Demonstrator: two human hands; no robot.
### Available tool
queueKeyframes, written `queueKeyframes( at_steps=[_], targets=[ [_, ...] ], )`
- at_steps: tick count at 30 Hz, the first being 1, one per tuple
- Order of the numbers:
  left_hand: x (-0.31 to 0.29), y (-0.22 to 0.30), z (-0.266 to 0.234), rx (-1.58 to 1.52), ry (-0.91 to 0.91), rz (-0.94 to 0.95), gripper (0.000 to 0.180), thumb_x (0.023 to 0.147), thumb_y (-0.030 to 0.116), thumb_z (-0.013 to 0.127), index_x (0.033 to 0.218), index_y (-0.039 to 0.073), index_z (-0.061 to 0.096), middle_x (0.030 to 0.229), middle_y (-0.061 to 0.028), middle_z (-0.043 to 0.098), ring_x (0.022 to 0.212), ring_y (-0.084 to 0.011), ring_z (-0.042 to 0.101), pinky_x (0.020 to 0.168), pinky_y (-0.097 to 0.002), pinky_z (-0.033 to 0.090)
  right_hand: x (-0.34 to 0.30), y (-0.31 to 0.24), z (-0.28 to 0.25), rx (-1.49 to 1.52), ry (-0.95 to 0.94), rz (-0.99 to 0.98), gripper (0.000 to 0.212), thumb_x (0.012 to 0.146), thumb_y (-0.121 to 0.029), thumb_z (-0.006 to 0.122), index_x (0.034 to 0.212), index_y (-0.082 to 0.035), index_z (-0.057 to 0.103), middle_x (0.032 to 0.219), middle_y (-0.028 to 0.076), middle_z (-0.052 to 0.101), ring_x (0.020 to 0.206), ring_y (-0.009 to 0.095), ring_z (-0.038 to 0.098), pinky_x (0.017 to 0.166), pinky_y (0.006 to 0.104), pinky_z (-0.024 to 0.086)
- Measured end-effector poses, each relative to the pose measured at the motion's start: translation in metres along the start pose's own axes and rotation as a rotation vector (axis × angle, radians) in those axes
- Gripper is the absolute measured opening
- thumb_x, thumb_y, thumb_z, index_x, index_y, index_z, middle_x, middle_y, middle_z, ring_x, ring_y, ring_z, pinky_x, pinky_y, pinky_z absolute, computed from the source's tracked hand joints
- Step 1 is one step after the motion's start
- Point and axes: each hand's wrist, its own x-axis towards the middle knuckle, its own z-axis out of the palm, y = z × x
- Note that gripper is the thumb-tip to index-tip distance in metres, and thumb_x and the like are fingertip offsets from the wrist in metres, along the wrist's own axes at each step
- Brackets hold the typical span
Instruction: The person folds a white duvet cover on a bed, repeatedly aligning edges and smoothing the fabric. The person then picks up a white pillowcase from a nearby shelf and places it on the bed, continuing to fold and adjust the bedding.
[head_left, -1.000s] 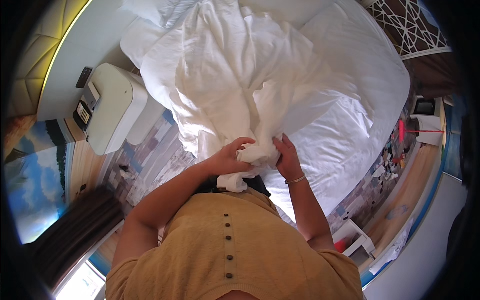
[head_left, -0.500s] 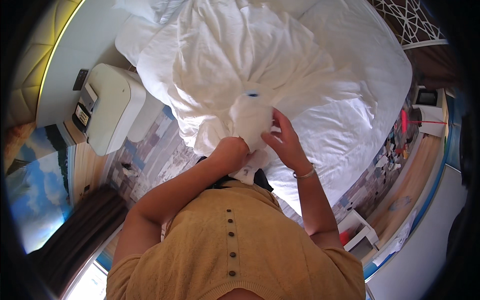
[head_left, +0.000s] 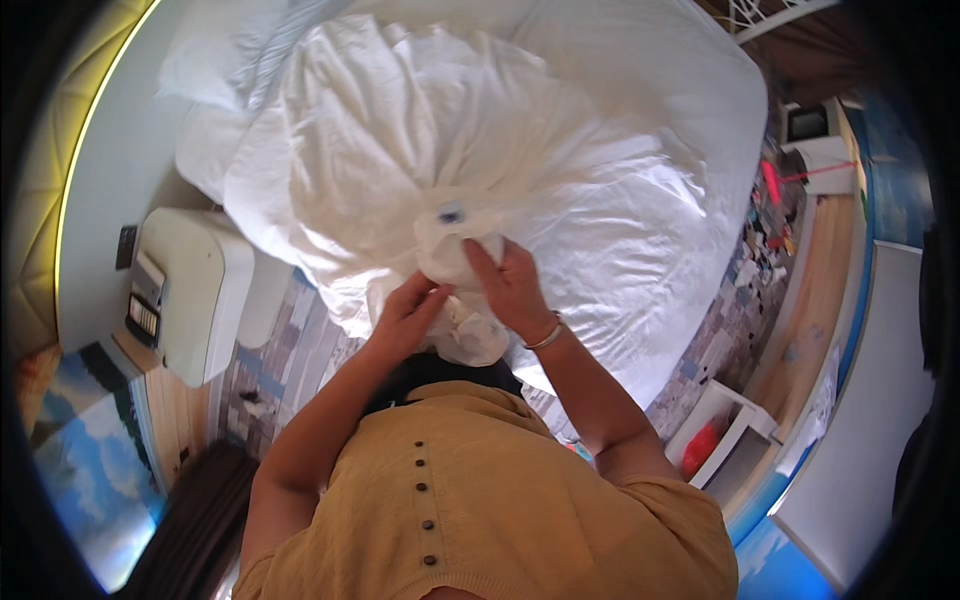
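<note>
White duvet (head_left: 420,150) lies heaped and rumpled on the bed (head_left: 690,130), nowhere near spread flat. Left hand (head_left: 408,318) and right hand (head_left: 510,285) both clutch its bunched corner at the near edge; smoothing remains.

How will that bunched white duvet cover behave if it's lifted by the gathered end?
Likely floppy: the white duvet cover creases and drapes over the bed. Probably light for its bulk, since the left hand and right hand gather it by fingertips. Unlikely to roll; it should sag and trail.
</note>
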Motion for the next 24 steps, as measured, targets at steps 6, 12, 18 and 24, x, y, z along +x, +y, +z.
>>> queueKeyframes(
  at_steps=[6,12,18,24],
  targets=[
    [0.01,0.015,-0.005,-0.294,0.073,-0.168,0.03,0.094,0.016,0.05,0.121,0.003,0.052,0.109,-0.0024,0.059,0.099,-0.0093,0.054,0.085,-0.0245,0.043,0.003,0.002,0.008,0.177,-0.015,0.201,0.029,0.094,-0.026,0.051,0.1,0.001,0.06,0.083,0.009,0.065,0.071,0.015,0.059,0.066,0.0283,0.047],
    [0.005,0.009,-0.014,-0.369,-0.006,-0.283,0.03,0.093,0.024,0.054,0.114,0.004,0.055,0.101,-0.0005,0.058,0.093,-0.0094,0.053,0.081,-0.0228,0.042,-0.013,0.014,0.014,0.805,-0.004,0.712,0.033,0.09,-0.031,0.057,0.102,0.0,0.06,0.09,0.003,0.065,0.078,0.012,0.058,0.071,0.0274,0.047],
    [0.01,0.014,-0.013,-0.087,0.004,-0.344,0.031,0.09,0.028,0.058,0.107,0.003,0.06,0.088,-0.0006,0.06,0.082,-0.0087,0.054,0.075,-0.0233,0.044,-0.036,0.001,-0.001,-0.198,-0.178,0.263,0.043,0.073,-0.026,0.071,0.103,0.001,0.055,0.092,0.021,0.064,0.087,0.038,0.062,0.076,0.0424,0.049],
    [0.014,0.008,-0.057,0.997,-0.444,-0.224,0.048,0.079,0.036,0.069,0.112,0.001,0.06,0.083,-0.0115,0.063,0.077,-0.0198,0.06,0.071,-0.0302,0.047,-0.107,0.171,-0.155,-1.37,0.311,0.156,0.037,0.089,-0.022,0.049,0.06,-0.001,0.058,0.068,0.018,0.057,0.064,0.031,0.054,0.062,0.0429,0.044]
  ],
)
